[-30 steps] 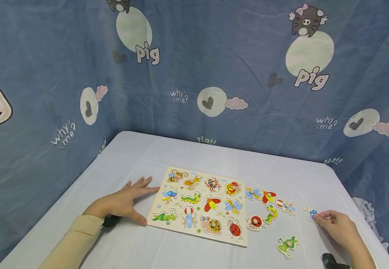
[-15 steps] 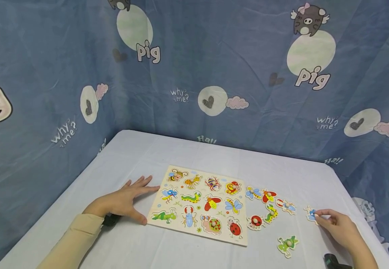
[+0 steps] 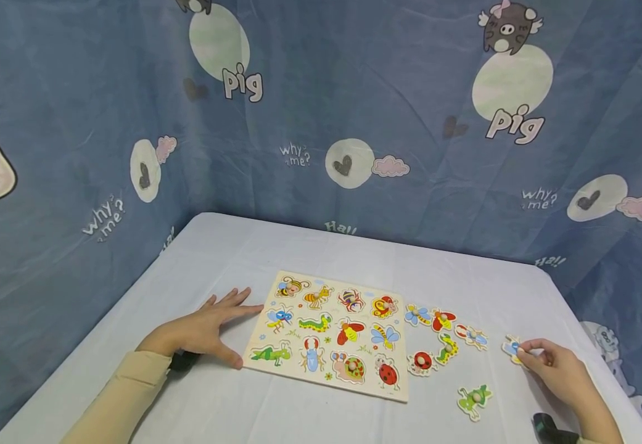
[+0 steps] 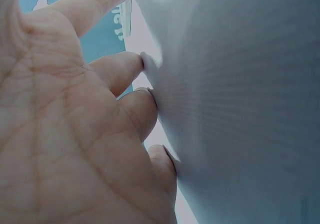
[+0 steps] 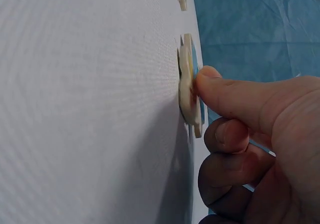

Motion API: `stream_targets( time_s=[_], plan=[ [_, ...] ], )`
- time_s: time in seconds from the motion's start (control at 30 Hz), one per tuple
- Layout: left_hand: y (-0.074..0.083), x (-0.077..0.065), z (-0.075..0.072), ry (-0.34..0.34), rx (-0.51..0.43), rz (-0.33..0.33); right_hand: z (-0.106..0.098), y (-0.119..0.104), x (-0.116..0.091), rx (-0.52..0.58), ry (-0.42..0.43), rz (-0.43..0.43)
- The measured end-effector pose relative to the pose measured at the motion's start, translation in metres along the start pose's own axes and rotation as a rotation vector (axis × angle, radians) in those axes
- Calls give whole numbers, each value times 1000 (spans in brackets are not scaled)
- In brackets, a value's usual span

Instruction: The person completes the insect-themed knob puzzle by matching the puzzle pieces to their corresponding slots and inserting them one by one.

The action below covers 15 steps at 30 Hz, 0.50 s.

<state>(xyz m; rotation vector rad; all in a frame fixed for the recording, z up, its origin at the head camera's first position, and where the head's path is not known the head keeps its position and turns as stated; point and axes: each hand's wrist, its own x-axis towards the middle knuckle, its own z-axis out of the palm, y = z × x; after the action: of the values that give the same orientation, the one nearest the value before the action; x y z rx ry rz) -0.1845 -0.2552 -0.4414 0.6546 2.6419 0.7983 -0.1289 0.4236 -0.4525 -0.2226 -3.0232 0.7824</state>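
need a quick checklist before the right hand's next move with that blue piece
1. Right hand on the blue piece: ok, it pinches it.
2. Left hand at the puzzle board: ok, touching its left edge.
3. Blue piece's picture fully visible: not ok, right hand covers part.
4. Straight path to the board free: not ok, beetle piece lies between.
5. Blue piece fully off the table: cannot tell.

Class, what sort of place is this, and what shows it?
Probably a curtained-off indoor corner set up for tabletop puzzles: blue printed fabric hangs behind and beside a white-covered table, which bears an insect puzzle board and loose pieces.
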Motion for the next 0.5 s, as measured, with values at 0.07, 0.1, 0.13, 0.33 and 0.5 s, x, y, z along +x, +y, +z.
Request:
stream_targets(
  time_s=[0.07, 0.1, 0.13, 0.33, 0.5],
  plan=[
    [-2, 0, 1, 0, -1, -1, -1, -2, 1, 2, -14, 12],
    [-3, 1, 1, 0, -1, 0, -1, -2, 1, 5, -21, 20],
    [-4, 1, 1, -1, -2, 2, -1, -3, 2, 7, -30, 27],
    [-6, 1, 2, -1, -10, 14, -1, -4, 3, 29, -73, 56],
    [-5, 0, 1, -1, -22, 15, -1, -3, 1, 39, -81, 43]
  ],
)
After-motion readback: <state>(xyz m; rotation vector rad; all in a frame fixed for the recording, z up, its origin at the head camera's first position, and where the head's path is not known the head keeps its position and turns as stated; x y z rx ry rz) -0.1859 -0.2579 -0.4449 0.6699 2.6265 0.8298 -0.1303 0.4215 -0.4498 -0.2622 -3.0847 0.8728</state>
